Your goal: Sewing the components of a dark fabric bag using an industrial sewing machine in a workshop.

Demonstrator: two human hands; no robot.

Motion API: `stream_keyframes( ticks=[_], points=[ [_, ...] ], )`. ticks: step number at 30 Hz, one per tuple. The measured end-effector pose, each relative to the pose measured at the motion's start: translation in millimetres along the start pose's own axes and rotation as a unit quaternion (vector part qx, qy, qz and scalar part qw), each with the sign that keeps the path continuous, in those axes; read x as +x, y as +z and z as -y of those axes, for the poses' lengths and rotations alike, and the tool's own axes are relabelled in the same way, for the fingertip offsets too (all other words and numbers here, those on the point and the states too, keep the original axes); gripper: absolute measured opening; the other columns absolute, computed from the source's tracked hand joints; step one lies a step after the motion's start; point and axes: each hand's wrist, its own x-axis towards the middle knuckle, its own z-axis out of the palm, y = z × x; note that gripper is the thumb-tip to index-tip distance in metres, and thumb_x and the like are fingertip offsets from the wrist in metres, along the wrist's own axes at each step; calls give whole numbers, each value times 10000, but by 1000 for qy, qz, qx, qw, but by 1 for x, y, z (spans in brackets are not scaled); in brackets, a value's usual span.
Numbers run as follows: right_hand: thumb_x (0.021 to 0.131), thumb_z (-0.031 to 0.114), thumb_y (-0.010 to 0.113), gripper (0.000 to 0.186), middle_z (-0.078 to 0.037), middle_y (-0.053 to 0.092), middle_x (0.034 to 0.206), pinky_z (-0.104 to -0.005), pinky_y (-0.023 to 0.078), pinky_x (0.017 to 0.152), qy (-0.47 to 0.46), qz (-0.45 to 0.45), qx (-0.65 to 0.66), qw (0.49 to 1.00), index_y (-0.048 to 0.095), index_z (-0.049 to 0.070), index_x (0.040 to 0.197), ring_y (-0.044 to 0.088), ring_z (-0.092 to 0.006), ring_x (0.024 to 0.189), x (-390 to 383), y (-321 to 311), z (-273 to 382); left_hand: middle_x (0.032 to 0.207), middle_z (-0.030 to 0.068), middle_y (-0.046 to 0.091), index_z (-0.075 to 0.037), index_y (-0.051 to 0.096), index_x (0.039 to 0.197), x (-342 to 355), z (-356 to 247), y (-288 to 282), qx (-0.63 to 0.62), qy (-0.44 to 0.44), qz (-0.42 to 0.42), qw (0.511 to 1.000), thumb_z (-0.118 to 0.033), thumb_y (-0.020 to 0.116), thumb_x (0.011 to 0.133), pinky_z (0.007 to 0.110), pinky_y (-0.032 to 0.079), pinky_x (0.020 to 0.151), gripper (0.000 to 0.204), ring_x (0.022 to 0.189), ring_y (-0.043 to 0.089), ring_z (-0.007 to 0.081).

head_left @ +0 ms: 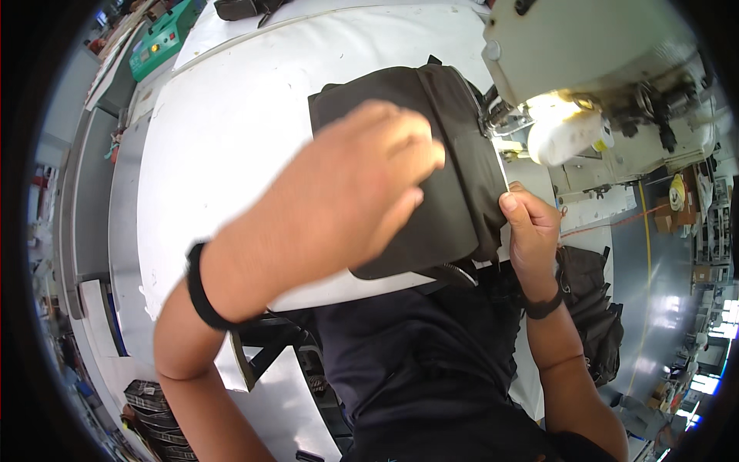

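Note:
A dark brown-grey bag (pixel 396 96) lies on the white worktable, its right edge up against the needle area of a sewing machine (pixel 585 54). Over the bag hovers my left hand (pixel 346 181), a little blurred, fingers loosely curled and thumb apart, with nothing seen in it. My right hand (pixel 533 231) pinches a thin white strip (pixel 504 171) between thumb and forefinger at the bag's right edge. That strip runs up toward the machine's presser foot (pixel 500 123). A zipper (pixel 460 273) shows at the bag's near edge.
The lit machine head overhangs the right side. Dark bags (pixel 589 308) hang or lie low at the right. A green box-shaped device (pixel 163 40) stands far left, and another dark item (pixel 240 8) sits at the table's far edge. Plaid bundles (pixel 154 412) are at lower left.

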Motion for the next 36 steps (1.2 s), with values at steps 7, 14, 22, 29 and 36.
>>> stream_keyframes(
  ticks=[7, 14, 22, 29, 36],
  points=[
    [878, 168, 792, 198, -99, 687, 1112, -409, 394, 1075, -144, 82, -212, 963, 671, 13, 852, 569, -313, 1221, -12, -23, -31, 1260, 139, 628, -39, 685, 1166, -38, -84, 51, 31, -42, -40, 998, -67, 797, 773, 470, 496, 1014, 409, 1231, 573, 389],
    [828, 171, 842, 235, -59, 666, 955, -371, 421, 1004, -125, -7, -16, 992, 659, 30, 874, 596, -255, 1053, -48, -7, -6, 1397, 76, 602, -123, 715, 1099, -47, -111, 108, 224, -57, -85, 969, -75, 794, 775, 580, 337, 1176, 337, 1376, 492, 348],
    [823, 111, 845, 268, -64, 632, 916, -344, 457, 886, -157, -54, -32, 986, 612, 3, 898, 567, -218, 942, -56, 7, -15, 1401, 129, 590, -90, 672, 1093, -58, -104, 99, 196, -50, -25, 979, -20, 796, 720, 562, 366, 1152, 400, 1369, 489, 399],
    [845, 159, 840, 270, -61, 632, 909, -343, 454, 889, -152, -20, -46, 987, 618, 9, 884, 569, -223, 942, -53, 2, -14, 1376, 124, 594, -92, 645, 1271, -43, -109, 109, 105, -70, -81, 989, -143, 857, 750, 561, 350, 1145, 564, 1337, 517, 372],
    [900, 168, 793, 229, -67, 627, 881, -347, 456, 889, -112, 2, -25, 993, 640, -1, 875, 578, -217, 936, -52, 2, -12, 1371, 166, 593, -29, 620, 1296, -38, -104, 112, 98, -56, -86, 990, -106, 848, 771, 510, 381, 1135, 577, 1304, 547, 387]
  ],
)
